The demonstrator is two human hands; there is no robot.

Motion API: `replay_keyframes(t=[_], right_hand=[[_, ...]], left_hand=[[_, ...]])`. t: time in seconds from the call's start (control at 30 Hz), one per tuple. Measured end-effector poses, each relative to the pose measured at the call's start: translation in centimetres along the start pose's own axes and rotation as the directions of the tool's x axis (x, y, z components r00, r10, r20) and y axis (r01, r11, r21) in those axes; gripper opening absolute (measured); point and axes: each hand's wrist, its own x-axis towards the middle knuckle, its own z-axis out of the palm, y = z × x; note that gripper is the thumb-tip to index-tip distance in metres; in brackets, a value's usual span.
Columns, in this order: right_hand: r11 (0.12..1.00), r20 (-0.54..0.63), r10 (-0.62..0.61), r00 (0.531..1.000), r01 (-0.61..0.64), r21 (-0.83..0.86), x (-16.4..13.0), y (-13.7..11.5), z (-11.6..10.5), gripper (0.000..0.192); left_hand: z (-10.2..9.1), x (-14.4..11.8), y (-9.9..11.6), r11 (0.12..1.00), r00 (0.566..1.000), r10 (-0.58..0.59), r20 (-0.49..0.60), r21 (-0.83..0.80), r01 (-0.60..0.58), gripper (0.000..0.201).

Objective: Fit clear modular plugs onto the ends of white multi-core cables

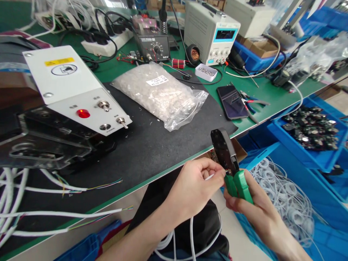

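My right hand grips the green handles of a crimping tool, whose black head points up and away. Pinched in my left hand is the end of a white cable, held right beside the tool's jaws. My fingertips cover the cable's tip, and I cannot see whether it sits inside the jaws. The rest of the white cable hangs below my left wrist and lies in loops over my lap.
A machine with a red button stands at left, near stripped white cables. On the black mat lies a bag of small pale parts. Beyond are a phone, pliers and a power supply. Blue bins stand at right.
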Motion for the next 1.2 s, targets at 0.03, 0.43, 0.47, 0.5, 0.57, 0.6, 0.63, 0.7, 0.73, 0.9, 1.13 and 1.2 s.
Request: replay_keyframes(t=[0.03,0.43,0.47,0.5,0.57,0.6,0.63,0.7,0.73,0.9,1.13,1.2], right_hand=[[1.000,-0.010,-0.004,1.000,0.004,-0.010,0.0,0.0,0.1,0.013],[0.986,-0.023,-0.086,0.996,0.082,-0.147,0.2,1.1,-0.1,0.024],[0.984,-0.021,-0.093,0.995,0.089,-0.152,0.2,1.1,-0.1,0.024],[0.984,-0.017,-0.100,0.995,0.096,-0.152,0.2,1.1,-0.1,0.024],[0.985,-0.019,-0.098,0.995,0.094,-0.147,0.2,1.0,0.0,0.022],[0.986,-0.026,-0.091,0.996,0.086,-0.143,0.2,0.9,0.1,0.021],[0.987,-0.033,-0.083,0.996,0.077,-0.138,0.2,0.8,0.1,0.020],[0.989,-0.044,-0.072,0.996,0.066,-0.131,0.2,0.7,0.2,0.018],[0.989,-0.039,-0.076,0.996,0.070,-0.129,0.2,0.6,0.2,0.018],[0.990,-0.057,-0.081,0.995,0.073,-0.120,0.2,0.5,0.2,0.018],[0.997,-0.060,-0.048,0.997,0.043,-0.070,0.1,0.4,0.4,0.015],[0.996,-0.064,-0.049,0.997,0.044,-0.081,0.1,0.4,0.3,0.014]], left_hand=[[0.0,0.0,0.1,1.000,1.000,0.000,-0.003,0.000,0.000,0.016],[0.1,-0.3,0.6,0.997,0.998,0.006,-0.059,0.083,-0.002,0.015],[0.1,-0.3,0.7,0.997,0.998,0.006,-0.057,0.082,-0.001,0.015],[0.1,-0.2,0.7,0.997,0.998,0.003,-0.055,0.080,0.001,0.015],[0.1,-0.1,0.8,0.997,0.999,0.000,-0.047,0.072,0.004,0.015],[0.1,-0.1,0.8,0.998,0.999,-0.001,-0.042,0.067,0.004,0.014],[0.1,-0.1,0.8,0.998,0.999,-0.001,-0.036,0.061,0.003,0.014],[0.1,0.0,0.7,0.999,0.999,-0.002,-0.032,0.048,0.003,0.014],[0.1,0.0,0.7,0.999,1.000,-0.002,-0.030,0.044,0.004,0.014],[0.0,0.1,0.5,1.000,1.000,-0.003,-0.023,0.029,0.004,0.015],[-0.2,0.3,0.4,1.000,1.000,-0.001,-0.006,0.019,0.001,0.014],[-0.2,0.4,0.3,1.000,1.000,0.001,-0.006,0.030,-0.001,0.015]])
